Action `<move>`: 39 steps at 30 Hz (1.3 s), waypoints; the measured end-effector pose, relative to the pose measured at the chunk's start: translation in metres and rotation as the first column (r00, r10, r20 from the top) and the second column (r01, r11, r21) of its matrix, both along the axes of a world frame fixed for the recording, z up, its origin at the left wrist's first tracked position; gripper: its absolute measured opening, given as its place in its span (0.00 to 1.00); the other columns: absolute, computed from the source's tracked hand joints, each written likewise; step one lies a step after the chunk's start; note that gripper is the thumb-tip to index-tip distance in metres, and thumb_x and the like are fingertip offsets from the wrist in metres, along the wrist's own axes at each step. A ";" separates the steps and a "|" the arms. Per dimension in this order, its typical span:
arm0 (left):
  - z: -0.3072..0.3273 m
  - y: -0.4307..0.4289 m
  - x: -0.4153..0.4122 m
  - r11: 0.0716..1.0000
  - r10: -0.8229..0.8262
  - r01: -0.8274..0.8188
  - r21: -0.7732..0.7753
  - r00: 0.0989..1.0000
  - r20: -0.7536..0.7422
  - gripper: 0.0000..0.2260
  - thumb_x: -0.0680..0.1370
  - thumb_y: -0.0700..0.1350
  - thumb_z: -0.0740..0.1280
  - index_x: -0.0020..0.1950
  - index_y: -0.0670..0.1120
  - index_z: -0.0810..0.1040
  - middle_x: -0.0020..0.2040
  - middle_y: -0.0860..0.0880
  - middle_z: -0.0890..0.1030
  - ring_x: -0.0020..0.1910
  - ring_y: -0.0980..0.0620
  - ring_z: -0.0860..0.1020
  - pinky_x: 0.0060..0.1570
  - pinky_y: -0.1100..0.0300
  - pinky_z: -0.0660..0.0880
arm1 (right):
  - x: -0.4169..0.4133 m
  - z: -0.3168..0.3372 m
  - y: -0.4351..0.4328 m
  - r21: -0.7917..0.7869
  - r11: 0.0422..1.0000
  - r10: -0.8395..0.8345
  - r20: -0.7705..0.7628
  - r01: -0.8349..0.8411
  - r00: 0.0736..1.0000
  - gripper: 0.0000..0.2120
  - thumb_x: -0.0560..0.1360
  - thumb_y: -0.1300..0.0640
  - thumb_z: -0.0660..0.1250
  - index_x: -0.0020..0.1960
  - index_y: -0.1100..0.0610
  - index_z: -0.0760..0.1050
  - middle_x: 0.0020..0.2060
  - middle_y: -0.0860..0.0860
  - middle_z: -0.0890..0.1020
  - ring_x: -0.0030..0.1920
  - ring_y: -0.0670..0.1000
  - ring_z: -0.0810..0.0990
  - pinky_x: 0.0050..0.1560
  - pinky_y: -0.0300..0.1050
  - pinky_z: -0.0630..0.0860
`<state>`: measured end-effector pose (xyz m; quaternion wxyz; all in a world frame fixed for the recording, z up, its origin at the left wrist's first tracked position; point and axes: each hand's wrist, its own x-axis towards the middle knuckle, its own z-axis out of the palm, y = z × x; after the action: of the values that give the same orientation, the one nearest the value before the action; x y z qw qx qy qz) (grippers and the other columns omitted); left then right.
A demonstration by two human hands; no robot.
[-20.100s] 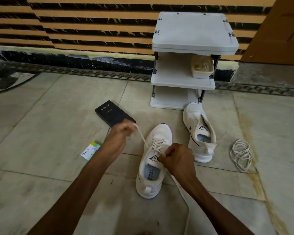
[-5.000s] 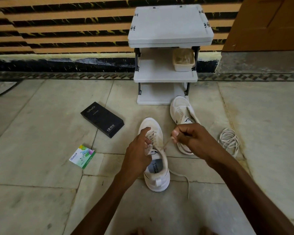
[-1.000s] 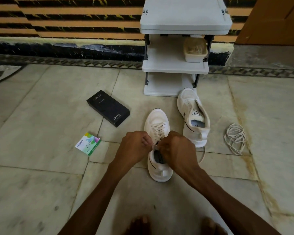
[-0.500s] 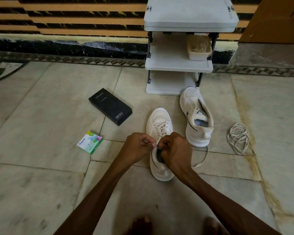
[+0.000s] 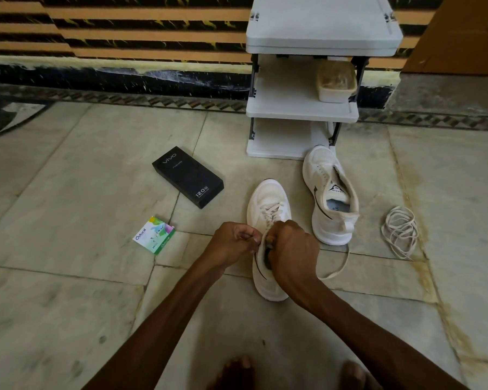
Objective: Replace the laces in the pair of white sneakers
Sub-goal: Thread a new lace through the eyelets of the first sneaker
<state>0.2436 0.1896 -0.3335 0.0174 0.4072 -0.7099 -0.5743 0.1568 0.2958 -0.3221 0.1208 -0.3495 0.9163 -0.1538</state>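
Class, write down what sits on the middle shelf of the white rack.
A pale tub sits at the right end of the rack's middle shelf. Its contents are unclear; the top shelf covers the rear.

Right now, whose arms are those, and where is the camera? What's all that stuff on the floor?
The camera sits on a person's head, looking down, so the arms are their own. The left hand and right hand pinch the lace at the top of a white sneaker. Beside it stands the other sneaker, seemingly unlaced. On the floor also lie a loose coil of lace, a black box and a small green packet. Behind stands a white shelf rack.
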 end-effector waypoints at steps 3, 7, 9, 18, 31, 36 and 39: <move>-0.001 0.004 0.001 0.999 0.048 -0.047 0.018 0.999 -0.018 0.04 0.76 0.37 0.69 0.46 0.42 0.84 0.44 0.42 0.85 0.44 0.46 0.82 0.54 0.53 0.79 | -0.001 0.001 0.001 0.023 0.999 0.029 -0.025 -0.028 0.999 0.06 0.74 0.58 0.66 0.51 0.53 0.78 0.48 0.50 0.81 0.45 0.51 0.81 0.40 0.40 0.67; -0.002 0.003 -0.001 0.997 0.026 -0.027 -0.074 1.000 -0.006 0.02 0.76 0.39 0.70 0.45 0.43 0.83 0.42 0.44 0.85 0.43 0.46 0.83 0.54 0.51 0.80 | -0.002 0.001 0.001 0.012 1.000 0.022 0.003 -0.022 1.000 0.05 0.74 0.58 0.67 0.48 0.52 0.79 0.47 0.50 0.81 0.45 0.52 0.81 0.43 0.42 0.72; -0.002 0.001 -0.002 0.990 0.002 -0.002 -0.141 1.000 0.006 0.03 0.76 0.41 0.70 0.45 0.43 0.83 0.41 0.45 0.84 0.39 0.49 0.83 0.53 0.50 0.80 | -0.002 0.001 0.002 0.000 1.000 0.018 0.016 -0.018 1.000 0.05 0.73 0.58 0.67 0.48 0.51 0.79 0.47 0.49 0.81 0.45 0.52 0.81 0.43 0.42 0.73; 0.001 0.001 -0.003 0.949 -0.051 0.054 -0.311 0.999 0.016 0.04 0.76 0.45 0.71 0.44 0.45 0.84 0.37 0.50 0.85 0.34 0.55 0.83 0.49 0.53 0.81 | -0.006 0.003 0.010 -0.002 0.998 0.064 0.010 -0.064 0.998 0.08 0.74 0.53 0.68 0.52 0.50 0.81 0.49 0.49 0.81 0.46 0.51 0.80 0.41 0.41 0.69; 0.007 0.006 0.000 0.954 -0.028 0.011 -0.301 0.998 -0.051 0.04 0.75 0.43 0.72 0.45 0.44 0.85 0.39 0.49 0.84 0.34 0.52 0.83 0.44 0.50 0.83 | 0.000 0.001 0.009 0.078 0.991 0.109 -0.051 -0.105 0.993 0.11 0.77 0.50 0.65 0.56 0.55 0.77 0.54 0.52 0.77 0.45 0.53 0.80 0.40 0.41 0.68; 0.007 0.006 -0.003 0.936 -0.030 0.021 -0.351 0.999 -0.021 0.04 0.75 0.45 0.73 0.46 0.45 0.85 0.39 0.50 0.84 0.33 0.53 0.83 0.45 0.51 0.82 | 0.003 -0.001 0.008 0.109 0.990 0.094 -0.075 -0.086 0.993 0.11 0.78 0.51 0.64 0.58 0.54 0.76 0.55 0.52 0.77 0.47 0.53 0.81 0.40 0.42 0.68; 0.006 0.007 -0.003 0.938 -0.021 0.014 -0.348 1.000 -0.016 0.04 0.75 0.46 0.73 0.45 0.46 0.85 0.39 0.51 0.84 0.33 0.54 0.83 0.46 0.51 0.82 | 0.000 -0.002 0.010 0.084 0.994 0.073 -0.055 -0.068 0.996 0.10 0.77 0.49 0.66 0.55 0.52 0.77 0.52 0.51 0.79 0.46 0.53 0.80 0.40 0.41 0.67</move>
<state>0.2404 0.1965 -0.3275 0.0910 0.3858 -0.8035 -0.4441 0.1565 0.3055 -0.3238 0.1139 -0.3808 0.9120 -0.1016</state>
